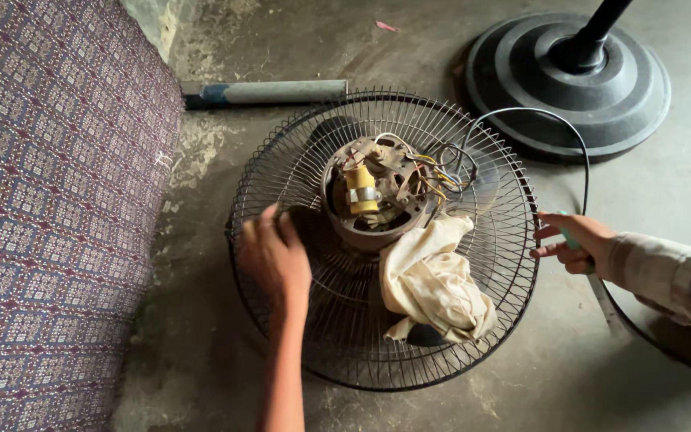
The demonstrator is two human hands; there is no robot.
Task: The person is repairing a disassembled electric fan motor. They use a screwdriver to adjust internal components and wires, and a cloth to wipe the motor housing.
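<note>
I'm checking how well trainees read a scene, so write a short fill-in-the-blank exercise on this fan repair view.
1. The left hand rests on the wire fan ____.
2. A crumpled ____ lies on the grille beside the motor.
3. The right hand grips a tool with a ____ handle.
4. The round black fan base stands on the ____ floor.

Missing words: grille; cloth; green; concrete

Dim, flat daylight from above, soft shadows, slight motion blur, mild edge distortion.
</note>
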